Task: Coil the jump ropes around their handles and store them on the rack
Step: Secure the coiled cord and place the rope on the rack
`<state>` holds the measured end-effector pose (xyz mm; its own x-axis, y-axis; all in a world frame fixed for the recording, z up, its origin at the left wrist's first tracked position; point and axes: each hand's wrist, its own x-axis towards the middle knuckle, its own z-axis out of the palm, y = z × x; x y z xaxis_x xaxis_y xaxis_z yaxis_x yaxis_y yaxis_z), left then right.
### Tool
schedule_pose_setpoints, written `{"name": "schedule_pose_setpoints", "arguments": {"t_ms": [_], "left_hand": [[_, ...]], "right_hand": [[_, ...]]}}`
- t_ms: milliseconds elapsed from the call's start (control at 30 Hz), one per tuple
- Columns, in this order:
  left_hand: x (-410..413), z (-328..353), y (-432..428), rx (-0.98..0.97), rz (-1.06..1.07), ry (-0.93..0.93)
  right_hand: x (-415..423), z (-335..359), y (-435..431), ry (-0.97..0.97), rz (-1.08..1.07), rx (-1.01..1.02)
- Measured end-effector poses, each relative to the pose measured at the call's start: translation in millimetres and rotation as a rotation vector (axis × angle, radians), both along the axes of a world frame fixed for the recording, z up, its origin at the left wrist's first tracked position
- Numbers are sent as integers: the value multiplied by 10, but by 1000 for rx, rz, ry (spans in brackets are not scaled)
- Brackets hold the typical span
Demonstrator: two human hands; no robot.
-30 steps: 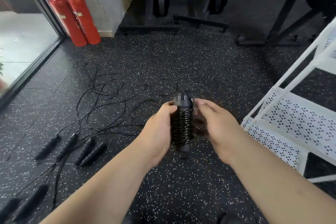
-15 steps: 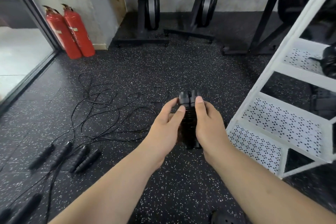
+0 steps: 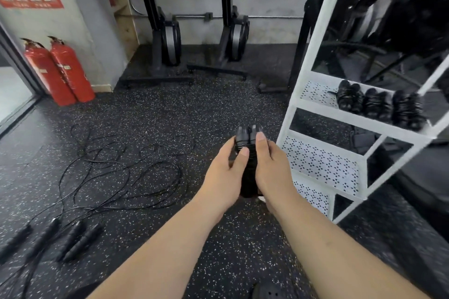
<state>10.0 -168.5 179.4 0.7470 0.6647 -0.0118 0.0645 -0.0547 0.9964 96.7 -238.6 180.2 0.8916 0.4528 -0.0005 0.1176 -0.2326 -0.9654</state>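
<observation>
A black jump rope coiled around its two handles (image 3: 248,150) stands upright between my hands at the centre. My left hand (image 3: 224,175) grips its left side and my right hand (image 3: 268,170) grips its right side, thumbs on the front. The white rack (image 3: 313,104) rises just to the right of my hands. Three coiled ropes (image 3: 379,104) lie side by side on its middle shelf. Loose black ropes (image 3: 126,175) sprawl tangled on the floor at the left, with several handles (image 3: 75,240) lying near the lower left.
Two red fire extinguishers (image 3: 58,70) stand by the left wall next to a glass door. Two upright black machines (image 3: 199,31) stand against the back wall. A dark shoe (image 3: 269,290) shows at the bottom edge. The floor is black speckled rubber.
The view has lifted and turned right, bringing the rack's middle shelf and its stored ropes into sight. Both hands have closed around the coiled bundle, which has come nearer the rack.
</observation>
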Motion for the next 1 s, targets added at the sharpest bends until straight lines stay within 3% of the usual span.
{"name": "schedule_pose_setpoints", "arguments": {"t_ms": [267,700,1000], "left_hand": [[288,121,-567,6,-99,-3],[1428,525,-773,9,-105,-24],[2554,1002,-560,281,-55,154]], "right_hand": [[373,365,-514,269,-180,200],[1106,529,-992,110,-138,419],[1525,417,-989,66,-280,533]]}}
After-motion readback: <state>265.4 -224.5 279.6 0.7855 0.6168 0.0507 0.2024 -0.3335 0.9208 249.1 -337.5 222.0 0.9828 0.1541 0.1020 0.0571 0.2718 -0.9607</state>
